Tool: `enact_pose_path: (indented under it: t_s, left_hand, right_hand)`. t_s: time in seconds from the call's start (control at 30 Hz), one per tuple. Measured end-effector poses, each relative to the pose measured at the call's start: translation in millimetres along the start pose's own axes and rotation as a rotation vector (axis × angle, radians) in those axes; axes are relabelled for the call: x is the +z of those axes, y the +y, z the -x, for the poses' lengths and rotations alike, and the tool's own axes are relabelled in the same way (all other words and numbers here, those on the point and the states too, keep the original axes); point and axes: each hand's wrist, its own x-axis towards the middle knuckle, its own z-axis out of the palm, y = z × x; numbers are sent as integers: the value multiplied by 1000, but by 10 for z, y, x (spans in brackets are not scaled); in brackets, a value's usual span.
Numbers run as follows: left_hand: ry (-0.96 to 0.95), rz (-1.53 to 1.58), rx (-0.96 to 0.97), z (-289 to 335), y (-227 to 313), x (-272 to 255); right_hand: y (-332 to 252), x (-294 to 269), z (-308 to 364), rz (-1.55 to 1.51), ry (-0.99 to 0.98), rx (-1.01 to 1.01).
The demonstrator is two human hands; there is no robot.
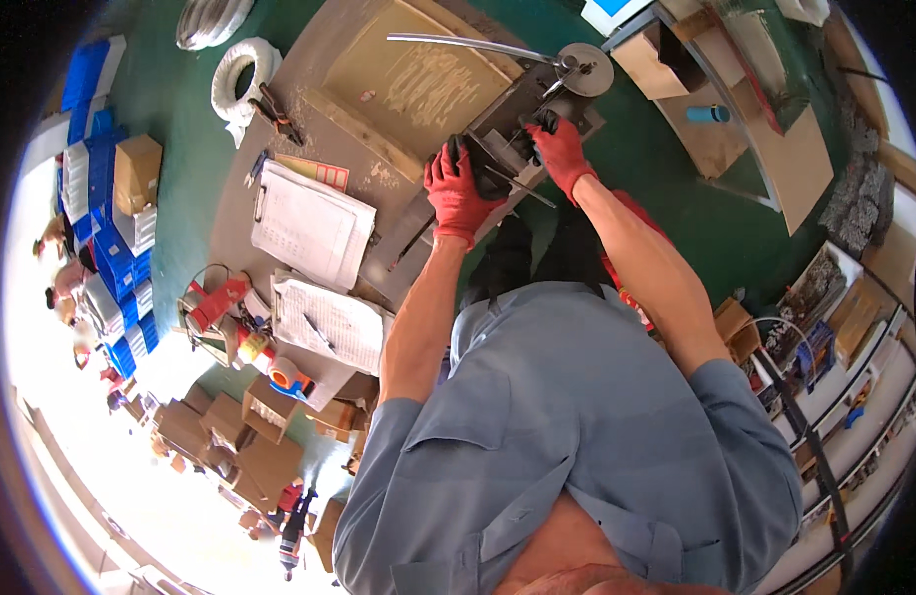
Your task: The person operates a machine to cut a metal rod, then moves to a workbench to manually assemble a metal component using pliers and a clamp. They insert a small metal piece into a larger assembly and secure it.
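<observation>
Both of my hands wear red gloves with dark fingertips and work at a grey metal bench fixture [499,126]. My left hand [460,198] rests at the fixture's left side, its fingers bent and close together; whatever they grip is hidden. Across the fixture's right part, my right hand [560,151] is closed, thumb and fingers pinched on something dark that I cannot make out. A thin metal rod [527,188] slants out between the hands. Beyond them stands a round metal wheel [587,71], with a long bare lever [458,42] reaching left from it.
Left of the fixture, the brown table [309,59] carries clipboards with papers [309,223], a pen [319,334], black-handled pliers [278,114] and an orange tape roll [287,377]. White coiled rolls [242,84] lie beyond its edge. Cardboard boxes [270,407] stand lower left; a shelf rack [825,426] is at right.
</observation>
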Motion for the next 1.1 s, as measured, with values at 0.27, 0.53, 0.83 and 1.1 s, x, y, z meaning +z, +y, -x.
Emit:
enact_pose_path:
  t_s: [0.27, 0.53, 0.83, 1.1]
  left_hand:
    - [17, -38, 32, -3, -15, -1]
    - [16, 16, 5, -29, 63, -42]
    - [45, -19, 27, 11, 13, -26]
    - [22, -20, 34, 5, 9, -53]
  right_hand:
    - [-63, 71, 38, 163, 81, -46]
    - [145, 193, -9, 196, 252, -51]
    - [110, 227, 6, -220, 163, 252]
    - [87, 264, 56, 60, 191, 202]
